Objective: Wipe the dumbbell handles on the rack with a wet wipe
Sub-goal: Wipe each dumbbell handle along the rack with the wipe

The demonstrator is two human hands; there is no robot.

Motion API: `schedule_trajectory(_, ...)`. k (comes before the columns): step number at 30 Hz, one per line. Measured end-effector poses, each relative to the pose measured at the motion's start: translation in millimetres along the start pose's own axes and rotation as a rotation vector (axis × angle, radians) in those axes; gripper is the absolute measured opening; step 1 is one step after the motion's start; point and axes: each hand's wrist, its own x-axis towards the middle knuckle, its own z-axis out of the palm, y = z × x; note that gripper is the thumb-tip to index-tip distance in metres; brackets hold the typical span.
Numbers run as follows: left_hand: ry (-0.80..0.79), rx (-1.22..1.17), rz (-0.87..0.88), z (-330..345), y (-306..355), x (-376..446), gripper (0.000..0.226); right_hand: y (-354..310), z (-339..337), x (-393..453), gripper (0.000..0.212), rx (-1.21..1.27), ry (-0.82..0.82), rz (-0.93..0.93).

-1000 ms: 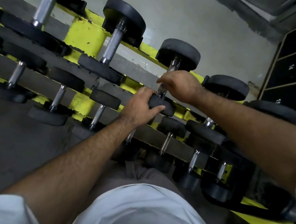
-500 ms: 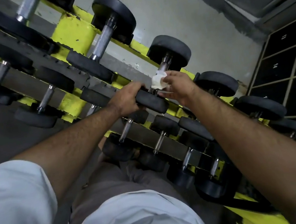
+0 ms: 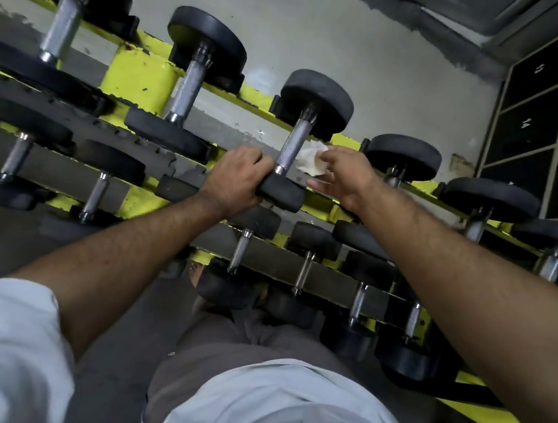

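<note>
dim, flat indoor light with a greenish cast; the pale floor (image 3: 338,33) beyond the rack is the brightest area. soft glints sit on the knurled handle (image 3: 293,147). the near shirt (image 3: 264,416) is blurred, and straight lines bow at the frame edges.

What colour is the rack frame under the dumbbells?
Bright yellow rack frame, paint chipped in spots; the head view shows it.
</note>
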Motion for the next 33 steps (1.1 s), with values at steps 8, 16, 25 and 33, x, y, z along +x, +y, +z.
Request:
schedule_trajectory(8, -0.084, 0.246, -0.102, 3, 47, -4, 0.042, 2, -3, 3, 0.022, -0.076, 0.027, -0.149)
schedule_trajectory(16, -0.227, 0.399, -0.183, -3, 75, 6, 0.053, -2, -8, 19, 0.026, -0.463, 0.068, -0.549)
schedule_trajectory(25, -0.223, 0.512, -0.104, -4, 80, 9, 0.042, 1, -4, 20, 0.029, -0.499, -0.002, -0.721)
schedule_trajectory(33, -0.101, 0.309, -0.228, -1, 86, 2, 0.049, -1, -4, 50, 0.038, -0.958, -0.045, -1.213)
